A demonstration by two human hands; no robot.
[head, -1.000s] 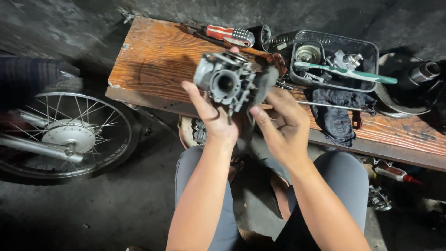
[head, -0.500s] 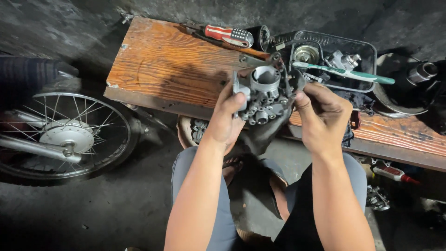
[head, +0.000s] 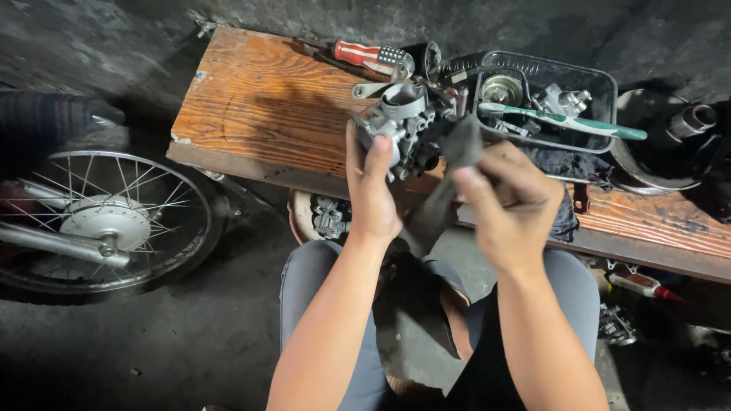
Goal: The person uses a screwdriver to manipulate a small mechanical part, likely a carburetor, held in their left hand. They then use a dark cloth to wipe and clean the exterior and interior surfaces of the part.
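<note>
Holding a carburetor (head: 400, 125) over the desk (head: 266, 106).
Left hand (head: 373, 190) fingers clamped on its body; right hand (head: 506, 202) pinching a dark rag (head: 461, 144) just right of it.

A worn wooden desk (head: 266, 114) is seen. On it, 1 black tray (head: 605, 95) is set; left of the tray lies a red-handled screwdriver (head: 365, 55), below it a dark cloth (head: 567, 167).

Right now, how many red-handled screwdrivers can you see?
2. One red-handled screwdriver with a white grip lies on the wooden plank's far edge, behind the grey metal carburettor. The other red-handled screwdriver lies on the floor under the plank's right end. More may hide in the dark.
</note>
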